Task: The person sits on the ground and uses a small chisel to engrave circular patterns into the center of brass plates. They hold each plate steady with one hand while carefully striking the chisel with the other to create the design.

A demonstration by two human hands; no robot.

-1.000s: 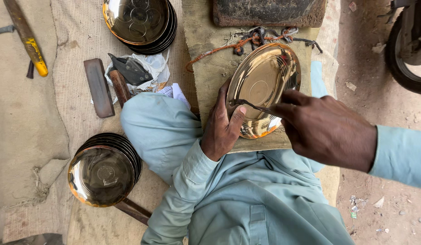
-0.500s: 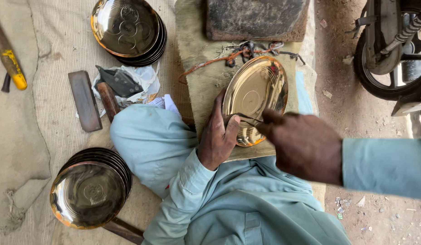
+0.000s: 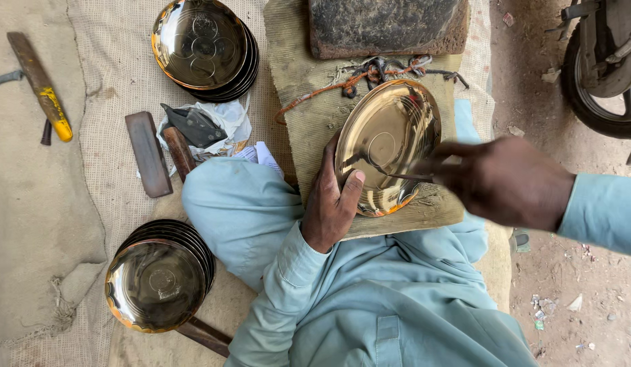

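Step in hand, as I read it: marking or engraving the inner face of the round shiny brass plate (image 3: 387, 146) with a thin metal stylus (image 3: 404, 177). No fresh lines visible on the face, so probably early on this piece.

Near: left hand (image 3: 332, 200) lies flat on the plate's rim at about 7 o'clock, thumb hooked over the edge onto the inner face, fingers spread on the wooden work board (image 3: 309, 102). It pins the plate down rather than closing round it. Right hand (image 3: 509, 180) comes in from 3 o'clock, fingers pinched around the stylus; the tip sits over the lower part of the plate's well, roughly 5 o'clock of centre. It's motion-blurred, so I can't tell if the tip is touching.

The plate lies tilted on the board, over the person's lap, between the two hands.

Next move calls for, I'd say: steady hold-down from the left, controlled point pressure from the right, no slip on the polished surface.

Further out: stack of plain brass plates (image 3: 159, 282) at 8 o'clock by the knee. Dark flat sharpening stone (image 3: 147, 153) and wooden-handled tool (image 3: 179, 153) at 10 o'clock. Stack of patterned brass plates (image 3: 203, 47) at 11 o'clock. Dark heavy stone block (image 3: 387, 27) at 12 o'clock, touching the board's far end.
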